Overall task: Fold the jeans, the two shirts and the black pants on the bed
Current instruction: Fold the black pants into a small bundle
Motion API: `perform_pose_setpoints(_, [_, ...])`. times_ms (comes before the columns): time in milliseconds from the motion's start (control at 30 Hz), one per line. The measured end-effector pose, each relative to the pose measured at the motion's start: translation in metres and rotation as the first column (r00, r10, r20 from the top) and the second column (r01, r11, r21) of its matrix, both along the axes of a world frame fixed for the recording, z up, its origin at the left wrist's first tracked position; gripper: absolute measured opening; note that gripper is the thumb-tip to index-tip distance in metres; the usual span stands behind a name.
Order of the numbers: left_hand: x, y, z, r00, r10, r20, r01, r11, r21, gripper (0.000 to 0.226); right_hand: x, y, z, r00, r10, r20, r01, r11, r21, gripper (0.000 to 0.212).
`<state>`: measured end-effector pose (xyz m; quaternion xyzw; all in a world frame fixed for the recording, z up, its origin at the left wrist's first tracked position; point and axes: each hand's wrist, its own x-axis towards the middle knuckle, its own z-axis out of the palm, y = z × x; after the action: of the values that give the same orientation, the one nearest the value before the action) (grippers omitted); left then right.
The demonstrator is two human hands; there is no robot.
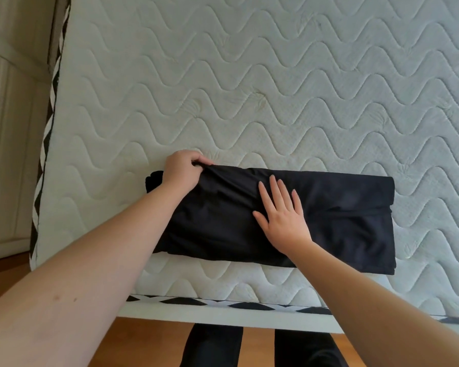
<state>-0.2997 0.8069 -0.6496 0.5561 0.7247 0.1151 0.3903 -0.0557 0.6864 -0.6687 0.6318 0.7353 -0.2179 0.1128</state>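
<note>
A black garment point(342, 223), folded into a wide rectangle, lies across the near part of the white quilted mattress point(249, 88). My left hand point(182, 172) grips its far left corner, fingers curled round a pinch of cloth. Flat on the middle of the garment lies my right hand point(282, 213), its fingers straight and spread. No jeans or shirts are in view.
The mattress has a black-and-white zigzag border point(45, 144) along its left and near edges. A pale wardrobe or wall point(8, 128) stands to the left. Wooden floor point(257, 345) and my dark-trousered legs show below the bed's near edge.
</note>
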Motion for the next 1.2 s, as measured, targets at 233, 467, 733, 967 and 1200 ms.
perform_pose_setpoints(233, [-0.020, -0.022, -0.007, 0.958, -0.174, -0.227, 0.243, 0.915, 0.322, 0.026, -0.001, -0.005, 0.010, 0.997, -0.060, 0.054, 0.060, 0.998, 0.018, 0.063])
perform_pose_setpoints(467, [-0.002, -0.017, 0.003, 0.744, -0.486, -0.459, 0.637, 0.724, 0.264, 0.054, -0.022, 0.026, 0.028, 0.981, -0.048, -0.187, 0.087, 0.975, 0.205, 0.052])
perform_pose_setpoints(733, [-0.002, -0.014, -0.011, 0.776, -0.510, -0.371, 0.626, 0.695, 0.354, 0.049, -0.037, 0.042, 0.004, 0.995, 0.044, -0.089, -0.039, 0.998, 0.053, 0.066])
perform_pose_setpoints(967, [-0.011, -0.018, -0.029, 0.746, -0.460, -0.482, 0.654, 0.643, 0.399, 0.044, 0.004, 0.021, -0.001, 0.998, -0.042, 0.051, 0.042, 0.999, 0.010, 0.070])
perform_pose_setpoints(1200, [0.023, -0.045, 0.001, 0.672, -0.499, -0.548, 0.690, 0.690, 0.218, 0.061, 0.015, 0.025, 0.016, 0.993, -0.071, -0.095, 0.078, 0.994, 0.072, 0.061])
